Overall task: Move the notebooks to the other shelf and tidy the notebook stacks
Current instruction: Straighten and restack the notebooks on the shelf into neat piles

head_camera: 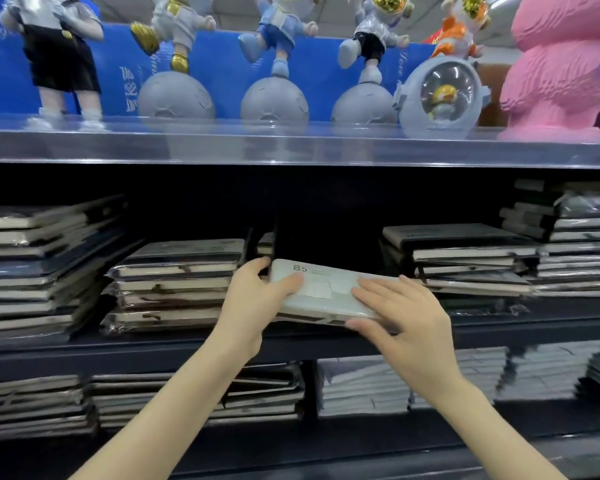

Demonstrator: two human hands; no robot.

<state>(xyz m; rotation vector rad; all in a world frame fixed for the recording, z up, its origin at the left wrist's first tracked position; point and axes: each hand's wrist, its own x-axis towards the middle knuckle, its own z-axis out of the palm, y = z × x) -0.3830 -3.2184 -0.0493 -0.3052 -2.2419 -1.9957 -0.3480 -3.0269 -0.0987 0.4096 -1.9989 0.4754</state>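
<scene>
Nearest the lens, two bare forearms, angled up toward the dark middle shelf board (pixel 499 327). Between them, held about level at the shelf's front lip, a pale grey plastic-wrapped notebook with a "B5" label (pixel 326 289).

Gripped at both short ends. Left hand (pixel 253 292) wrapped round the left end, thumb lying on the cover beside the label, fingers hooked over the far corner. Right hand (pixel 406 317) spread across the top of the right end, thumb tucked under the front edge. Neither hand slack or wide open, both closed on the same notebook. Probably held this way to stop the slick wrap sliding and to steer the notebook flat into place.

Sits squarely between the two grips, long side running left to right, in front of the open slot between the leaning stack of dark film-wrapped notebooks (pixel 177 282) on the left and the shorter stack of black-covered notebooks (pixel 465 261) on the right. Hard to tell, with a darker edge showing just beneath, whether resting on another notebook or carried clear of the board.

Below, more wrapped pale notebook stacks on the lower shelf (pixel 361 386). Above, along the clear acrylic ledge (pixel 274 147), grey astronaut figurines on moon-like balls (pixel 274 95) and a pink blocky figure (pixel 561 64).
</scene>
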